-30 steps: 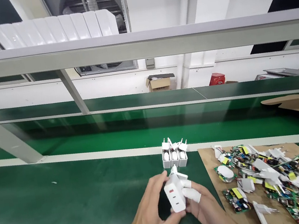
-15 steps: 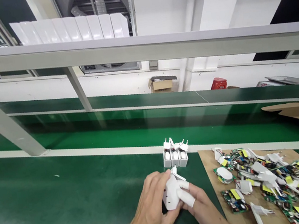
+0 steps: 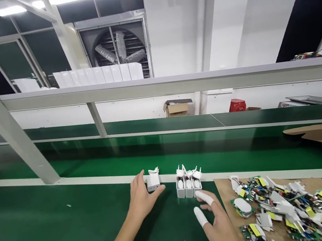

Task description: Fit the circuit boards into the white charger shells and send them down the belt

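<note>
A white plug adapter (image 3: 153, 182) stands on the green bench, its plug piece sticking up at the top. Beside it, my left hand (image 3: 142, 195) has thumb and fingers spread around its left and front, with a gap showing. To the right, three white adapter housings (image 3: 188, 188) stand in a row, open at the top, with plug pieces resting on them. My right hand (image 3: 216, 222) is just in front of that row, fingers apart and holding nothing. White finger cots cover its thumb and a finger.
A brown cardboard sheet (image 3: 226, 196) at the right carries a heap of circuit boards (image 3: 281, 199) and white plug parts. Behind the bench edge runs a green conveyor belt (image 3: 118, 160). A slanted metal post (image 3: 25, 139) rises at the left, and a rail (image 3: 174, 86) crosses above.
Both hands were together on the white adapter; now it stands left of the row, let go by the left hand. My right hand has moved away, opened. The view has tilted up.
</note>
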`<state>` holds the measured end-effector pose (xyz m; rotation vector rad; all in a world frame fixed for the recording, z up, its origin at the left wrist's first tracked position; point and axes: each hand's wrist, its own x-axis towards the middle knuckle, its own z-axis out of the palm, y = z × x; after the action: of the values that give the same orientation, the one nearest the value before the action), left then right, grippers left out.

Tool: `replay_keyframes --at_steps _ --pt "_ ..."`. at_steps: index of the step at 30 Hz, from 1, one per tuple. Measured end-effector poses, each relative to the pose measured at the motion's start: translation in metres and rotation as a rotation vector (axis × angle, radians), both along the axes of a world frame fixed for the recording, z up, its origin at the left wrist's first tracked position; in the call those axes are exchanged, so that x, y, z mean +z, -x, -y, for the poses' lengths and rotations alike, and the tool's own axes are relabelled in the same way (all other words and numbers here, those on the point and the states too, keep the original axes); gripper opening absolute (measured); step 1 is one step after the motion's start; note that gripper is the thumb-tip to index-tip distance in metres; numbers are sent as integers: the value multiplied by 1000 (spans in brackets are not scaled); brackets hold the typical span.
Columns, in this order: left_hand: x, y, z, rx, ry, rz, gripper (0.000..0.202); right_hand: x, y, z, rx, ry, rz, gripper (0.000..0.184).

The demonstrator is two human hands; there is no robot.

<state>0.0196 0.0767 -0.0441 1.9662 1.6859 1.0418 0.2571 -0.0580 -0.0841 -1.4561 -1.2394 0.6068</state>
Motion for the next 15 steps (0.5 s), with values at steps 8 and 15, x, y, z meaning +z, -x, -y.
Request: replay_keyframes --at_steps 8,15 --pt "-2 -10 -20 -48 53 55 41 -10 -24 -33 -101 100 -138 81" --pt "-5 -51 22 -262 7 152 32 -24 -10 -52 -11 51 -213 76"
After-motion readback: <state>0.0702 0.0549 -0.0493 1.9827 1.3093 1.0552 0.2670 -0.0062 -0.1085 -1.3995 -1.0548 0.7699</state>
